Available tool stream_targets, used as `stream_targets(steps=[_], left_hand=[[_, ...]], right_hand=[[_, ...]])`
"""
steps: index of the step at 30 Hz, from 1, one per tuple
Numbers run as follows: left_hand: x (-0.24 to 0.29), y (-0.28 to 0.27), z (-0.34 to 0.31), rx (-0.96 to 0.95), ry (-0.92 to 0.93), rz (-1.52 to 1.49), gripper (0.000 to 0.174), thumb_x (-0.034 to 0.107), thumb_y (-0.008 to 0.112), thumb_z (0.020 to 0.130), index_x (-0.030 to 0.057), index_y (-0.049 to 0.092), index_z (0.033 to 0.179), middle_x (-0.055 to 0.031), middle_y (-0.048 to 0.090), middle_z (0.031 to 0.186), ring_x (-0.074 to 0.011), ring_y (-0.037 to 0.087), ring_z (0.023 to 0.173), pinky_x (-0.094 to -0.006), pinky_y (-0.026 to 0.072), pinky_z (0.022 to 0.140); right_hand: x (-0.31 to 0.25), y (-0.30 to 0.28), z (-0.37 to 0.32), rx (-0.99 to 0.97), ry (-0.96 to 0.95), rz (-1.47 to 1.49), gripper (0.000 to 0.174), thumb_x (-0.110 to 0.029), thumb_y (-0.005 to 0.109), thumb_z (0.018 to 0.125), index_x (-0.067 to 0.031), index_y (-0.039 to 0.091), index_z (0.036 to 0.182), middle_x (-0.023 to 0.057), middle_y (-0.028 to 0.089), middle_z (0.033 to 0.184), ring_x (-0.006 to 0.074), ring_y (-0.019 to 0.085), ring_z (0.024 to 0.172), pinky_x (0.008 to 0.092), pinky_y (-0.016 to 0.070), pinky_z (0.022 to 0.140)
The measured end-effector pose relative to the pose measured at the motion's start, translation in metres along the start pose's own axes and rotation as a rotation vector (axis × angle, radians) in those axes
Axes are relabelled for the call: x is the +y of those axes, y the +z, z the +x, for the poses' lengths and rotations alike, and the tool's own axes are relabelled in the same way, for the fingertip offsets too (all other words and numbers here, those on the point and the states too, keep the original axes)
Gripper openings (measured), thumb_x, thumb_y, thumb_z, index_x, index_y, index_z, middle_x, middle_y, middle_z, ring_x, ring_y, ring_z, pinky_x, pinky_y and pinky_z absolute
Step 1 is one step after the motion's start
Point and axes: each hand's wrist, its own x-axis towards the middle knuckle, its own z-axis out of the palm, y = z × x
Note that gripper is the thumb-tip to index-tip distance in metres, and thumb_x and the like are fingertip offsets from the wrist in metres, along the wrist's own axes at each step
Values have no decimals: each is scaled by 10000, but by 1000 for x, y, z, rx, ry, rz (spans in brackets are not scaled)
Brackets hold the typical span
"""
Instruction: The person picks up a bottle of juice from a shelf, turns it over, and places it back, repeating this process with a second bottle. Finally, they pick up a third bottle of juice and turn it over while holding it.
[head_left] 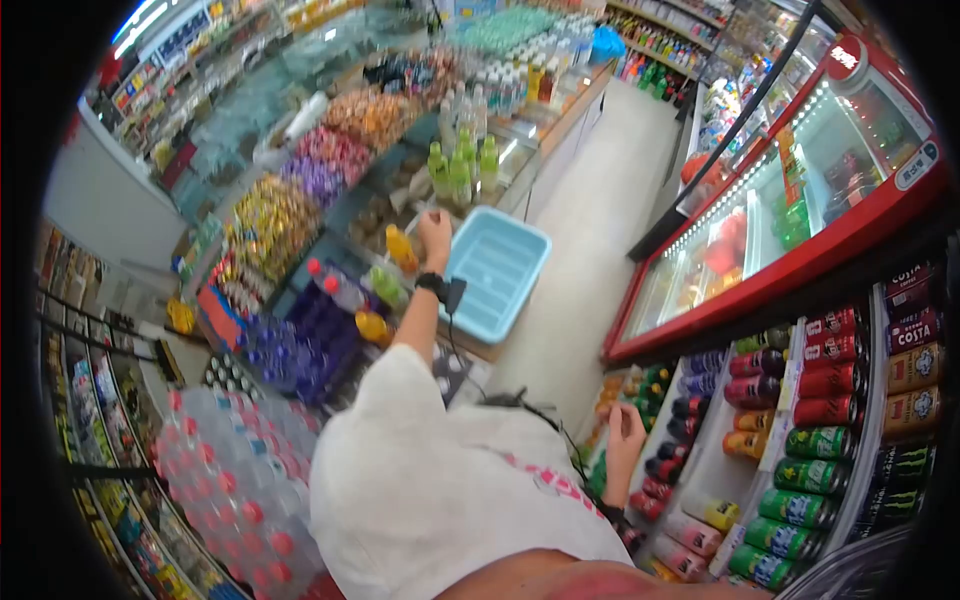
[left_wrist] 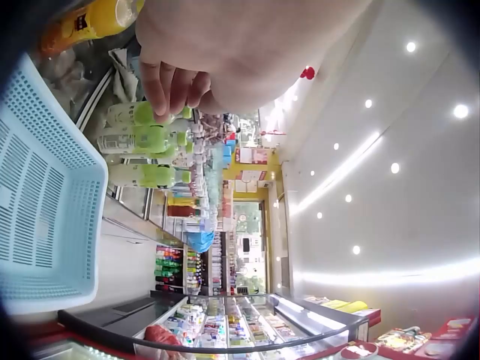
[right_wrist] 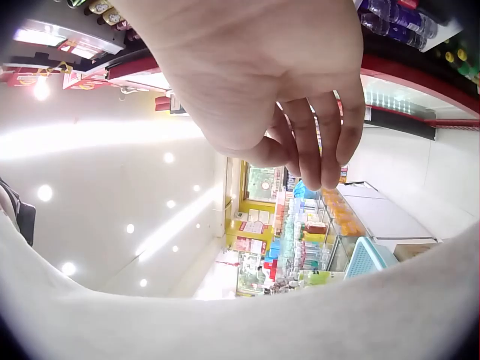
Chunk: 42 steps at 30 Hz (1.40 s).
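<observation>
My left hand (head_left: 436, 240) is over the counter beside the blue plastic basket (head_left: 541, 245), its fingers loosely bent and nothing showing in them. Several bottles of light-green drink (head_left: 460, 175) stand just beyond it. In the left wrist view the fingertips overlap the nearest green bottle (left_wrist: 131, 114). An orange drink bottle (head_left: 401, 248) is close by on the hand's other side. The basket's inside shows bare slats. My right hand (head_left: 625, 438) hangs beside the drink shelves, fingers relaxed; in the right wrist view this hand (right_wrist: 262, 82) has nothing in its palm.
Slanted shelves of cans and bottles (head_left: 800, 475) lie at the right, below a red-framed display fridge (head_left: 770, 220). Heaps of wrapped sweets (head_left: 270, 225) cover the counter at the left. Packs of pink-capped water bottles (head_left: 235, 490) stand at lower left. A pale floor aisle (head_left: 610, 170) runs between.
</observation>
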Motion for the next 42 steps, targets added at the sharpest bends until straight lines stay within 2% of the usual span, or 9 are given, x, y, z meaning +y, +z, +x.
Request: stream_targets(steps=[1,6,11,18,25,27,32,35,42], left_hand=[[-7,16,9,100,73,-29,220,221,701,916,6,665,890,-141,721,822,-249,706,735,-403,549,702],[18,55,39,-56,15,71,399,213,724,899,-23,597,1196,-181,647,1027,-369,599,1056,-476,459,957],[18,98,63,-36,88,96,622,209,733,889,-44,503,1408,-254,570,1260,-431,547,1195,-489,435,1032],[13,128,95,-64,79,194,735,229,771,876,27,440,1501,-263,523,1295,-442,546,1199,-495,452,1015],[24,140,111,98,84,365,688,315,763,897,41,483,1464,-276,532,1287,-457,551,1193,-518,458,1002],[34,132,118,-11,26,338,508,264,752,905,59,582,1338,-244,555,1234,-441,577,1134,-507,475,953],[18,126,117,0,146,408,363,220,742,906,29,639,1197,-218,618,1165,-437,606,1051,-496,489,871],[5,120,105,-57,151,180,296,212,733,912,0,672,1109,-222,685,1086,-435,630,1002,-494,487,857],[48,96,74,128,268,168,363,233,724,954,-47,670,1177,-226,706,1135,-420,648,1039,-468,490,913]], right_hand=[[10,3,4,-2,0,52,165,-121,580,1060,32,641,1068,71,704,945,142,666,873,281,527,822],[6,22,11,0,49,-26,144,-88,583,1047,40,647,1027,68,696,898,143,689,854,282,542,792],[6,30,13,46,126,-96,160,-95,589,1035,50,654,1012,93,733,888,157,721,856,284,563,812],[10,41,7,186,154,-107,153,-84,587,1034,45,660,994,96,747,867,157,732,825,285,575,789],[7,51,7,258,194,-131,147,-75,593,1023,50,664,991,97,747,858,154,734,829,287,577,785],[8,52,6,243,204,-149,146,-75,590,1021,48,665,997,97,747,856,155,735,831,289,577,782],[4,51,5,234,238,-156,154,-93,585,1033,42,658,1032,95,744,899,166,729,869,289,565,814],[11,48,6,238,203,-145,155,-95,590,1026,41,663,1017,97,749,888,166,735,858,291,567,798],[12,29,8,213,170,-124,165,-106,594,1018,36,676,1002,104,761,890,179,752,872,299,569,799]])
